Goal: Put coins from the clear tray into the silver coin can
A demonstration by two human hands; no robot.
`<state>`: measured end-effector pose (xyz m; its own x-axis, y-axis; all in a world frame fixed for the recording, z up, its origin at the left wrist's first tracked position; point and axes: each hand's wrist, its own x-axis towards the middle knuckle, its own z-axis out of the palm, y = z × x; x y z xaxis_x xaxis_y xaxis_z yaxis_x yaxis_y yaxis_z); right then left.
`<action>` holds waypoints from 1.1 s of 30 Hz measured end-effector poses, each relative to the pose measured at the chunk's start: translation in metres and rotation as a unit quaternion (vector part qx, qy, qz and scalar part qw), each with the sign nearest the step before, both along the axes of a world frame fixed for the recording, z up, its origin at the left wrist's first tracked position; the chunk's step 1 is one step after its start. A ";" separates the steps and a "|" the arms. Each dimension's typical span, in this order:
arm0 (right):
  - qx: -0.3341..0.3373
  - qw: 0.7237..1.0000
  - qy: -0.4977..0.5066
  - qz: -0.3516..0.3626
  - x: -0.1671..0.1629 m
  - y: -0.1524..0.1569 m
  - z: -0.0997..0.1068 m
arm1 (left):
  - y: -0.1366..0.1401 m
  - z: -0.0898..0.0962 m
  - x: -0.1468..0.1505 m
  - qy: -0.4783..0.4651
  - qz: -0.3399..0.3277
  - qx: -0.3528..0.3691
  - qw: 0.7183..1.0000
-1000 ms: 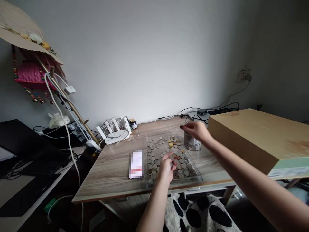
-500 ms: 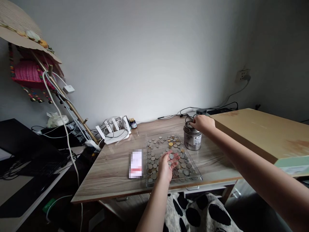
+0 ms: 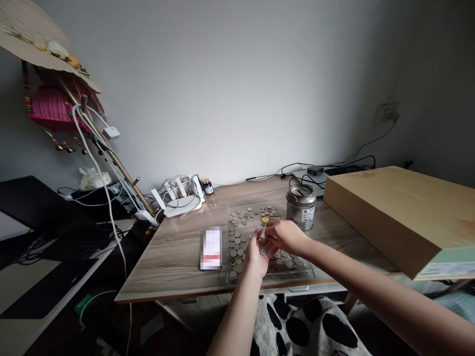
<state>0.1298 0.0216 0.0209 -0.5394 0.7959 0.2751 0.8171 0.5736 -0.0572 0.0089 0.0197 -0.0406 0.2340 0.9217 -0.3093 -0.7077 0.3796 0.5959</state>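
both hands meet over the clear tray. left hand is half open, palm turned up and cupped, at least 1 silver coin resting in it; any more under the fingers, can't tell. right hand comes across from the right, fingers bent and bunched right at the left palm; looks like a pinch, but the tips are partly hidden, so can't tell if they have hold of a coin. loose coins lie spread on the tray below and around both hands, mostly silver, 1 bright yellow coin just beyond the right fingers. metal can stands upright past the right hand and a bit to its right, lid on, what looks like a dark slot in the top. phone lies flat left of the left hand, cardboard box sits right of the right hand, beyond the forearm. to do this handover between palm and fingers well: keep the left palm level and cupped so nothing slides off, hold it low over the tray so a drop lands there, take 1 coin at a time by its rim, thumb against fingertip. flat coins probably slip or stick together, so a slight tip of the palm should help separate them.
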 end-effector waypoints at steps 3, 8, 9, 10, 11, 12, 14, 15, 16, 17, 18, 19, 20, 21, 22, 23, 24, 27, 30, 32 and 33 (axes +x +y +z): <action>0.062 0.994 0.046 -0.080 0.026 0.016 0.027 | -0.001 0.001 -0.001 0.004 -0.041 0.016 0.999; 0.083 0.942 0.109 -0.305 0.085 0.057 0.069 | -0.003 0.003 -0.002 0.010 -0.044 0.027 0.999; 0.065 0.939 0.101 -0.322 0.093 0.063 0.071 | -0.003 0.003 -0.002 0.009 -0.033 0.025 0.999; 0.049 0.938 0.092 -0.331 0.099 0.068 0.072 | -0.003 0.002 -0.001 0.008 -0.018 0.021 1.000; 0.036 0.937 0.084 -0.338 0.103 0.071 0.071 | -0.002 0.002 -0.001 0.006 -0.001 0.017 1.000; 0.028 0.937 0.078 -0.340 0.106 0.073 0.069 | -0.002 0.002 -0.001 0.005 0.016 0.013 1.000; 0.022 0.938 0.071 -0.339 0.106 0.074 0.065 | -0.002 0.002 -0.001 0.000 0.040 0.008 0.999; 0.018 0.938 0.065 -0.341 0.105 0.072 0.064 | -0.002 0.002 -0.002 -0.003 0.045 0.006 0.999; 0.020 0.937 0.058 -0.343 0.102 0.070 0.063 | -0.002 0.002 -0.002 -0.006 0.046 0.006 0.999; 0.037 0.938 0.054 -0.340 0.098 0.066 0.062 | -0.002 0.002 -0.002 -0.011 0.047 0.007 0.999; 0.068 0.940 0.055 -0.331 0.091 0.060 0.060 | -0.002 0.002 -0.002 -0.015 0.047 0.008 0.999; 0.105 0.942 0.060 -0.313 0.082 0.053 0.058 | -0.002 0.002 -0.003 -0.020 0.047 0.010 0.999; 0.135 0.947 0.068 -0.283 0.071 0.044 0.054 | -0.002 0.003 -0.003 -0.025 0.048 0.014 0.998; 0.146 0.957 0.073 -0.240 0.058 0.034 0.048 | -0.002 0.003 -0.004 -0.029 0.049 0.017 0.998; 0.139 0.967 0.079 -0.196 0.044 0.023 0.041 | -0.002 0.003 -0.004 -0.033 0.051 0.019 0.998; 0.090 0.985 0.065 -0.134 0.029 0.013 0.032 | -0.002 0.004 -0.005 -0.035 0.053 0.018 0.998; 0.039 0.996 0.048 -0.070 0.015 0.002 0.023 | -0.002 0.004 -0.005 -0.036 0.055 0.014 0.998; -0.031 0.999 0.025 0.022 -0.017 -0.020 -0.003 | -0.002 0.006 -0.007 -0.044 0.054 -0.002 0.998; -0.041 0.999 0.015 0.016 -0.031 -0.027 -0.019 | -0.002 0.007 -0.008 -0.058 0.043 -0.003 0.997; -0.047 0.999 -0.001 0.001 -0.033 -0.026 -0.021 | -0.001 0.006 -0.008 -0.064 0.035 -0.002 0.997; -0.047 0.999 -0.009 -0.010 -0.032 -0.025 -0.020 | -0.001 0.005 -0.008 -0.066 0.036 -0.002 0.997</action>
